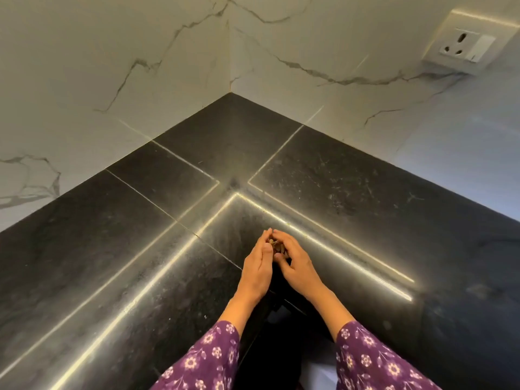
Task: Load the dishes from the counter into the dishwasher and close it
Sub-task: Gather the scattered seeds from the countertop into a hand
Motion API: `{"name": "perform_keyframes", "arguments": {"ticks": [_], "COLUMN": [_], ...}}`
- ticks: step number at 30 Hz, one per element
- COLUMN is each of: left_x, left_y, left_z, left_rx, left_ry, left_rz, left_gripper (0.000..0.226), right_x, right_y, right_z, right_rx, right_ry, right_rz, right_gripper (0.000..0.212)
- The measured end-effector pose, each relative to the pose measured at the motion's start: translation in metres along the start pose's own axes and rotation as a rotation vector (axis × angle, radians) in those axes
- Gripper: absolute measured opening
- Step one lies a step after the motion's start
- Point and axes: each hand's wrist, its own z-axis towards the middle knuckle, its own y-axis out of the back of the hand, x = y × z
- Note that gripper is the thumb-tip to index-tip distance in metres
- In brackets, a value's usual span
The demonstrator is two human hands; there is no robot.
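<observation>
A black stone counter [337, 175] fills a corner between white marble-veined walls [84, 66], with a wall socket [461, 46] at upper right. No dishes and no dishwasher are in view. At the counter's near edge two hands meet fingertip to fingertip. The left hand [256, 266] lies nearly straight, like a wall, and the right hand [298, 266] curls its fingers over small brown bits [277, 244] — what they are is unclear. The cup looks loose. If the hands part or tilt while lifting, the bits could likely slip through the gaps and scatter on the stone — or drop over the edge.
</observation>
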Motion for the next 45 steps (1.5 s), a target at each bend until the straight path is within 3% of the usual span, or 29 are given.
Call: {"name": "perform_keyframes", "arguments": {"ticks": [4,8,12,21,27,32,35,41,45], "left_x": [-0.011,-0.008,-0.006,-0.005,-0.005,-0.002,-0.004,-0.016,-0.022], "left_y": [0.004,0.015,0.022,0.026,0.029,0.029,0.027,0.022,0.014], "left_z": [0.000,0.000,-0.006,-0.019,-0.026,-0.027,-0.028,-0.019,-0.002], "left_rx": [-0.084,-0.271,-0.350,-0.368,-0.339,-0.314,-0.303,-0.286,-0.234], "left_ry": [0.027,0.091,0.126,0.185,0.216,0.246,0.254,0.368,0.549], "left_rz": [-0.162,-0.321,-0.419,-0.512,-0.521,-0.475,-0.469,-0.701,-0.944], "left_gripper": [0.043,0.041,0.042,0.041,0.038,0.039,0.038,0.049,0.053], "right_x": [0.003,0.006,0.005,-0.002,0.002,0.006,0.005,0.025,0.025], "right_y": [-0.005,-0.025,-0.033,-0.015,-0.014,-0.018,-0.020,0.007,0.019], "right_z": [-0.005,-0.003,0.000,0.026,0.036,0.039,0.049,0.062,0.059], "right_rx": [-0.130,-0.003,0.028,0.063,0.081,0.069,0.145,-0.003,-0.158], "right_ry": [-0.147,-0.061,0.092,0.246,0.274,0.177,0.015,-0.215,-0.196], "right_rz": [-0.077,-0.267,-0.507,-0.582,-0.674,-0.809,-0.753,-0.562,-0.158], "right_gripper": [0.049,0.065,0.058,0.020,0.035,0.028,0.025,0.018,0.029]}}
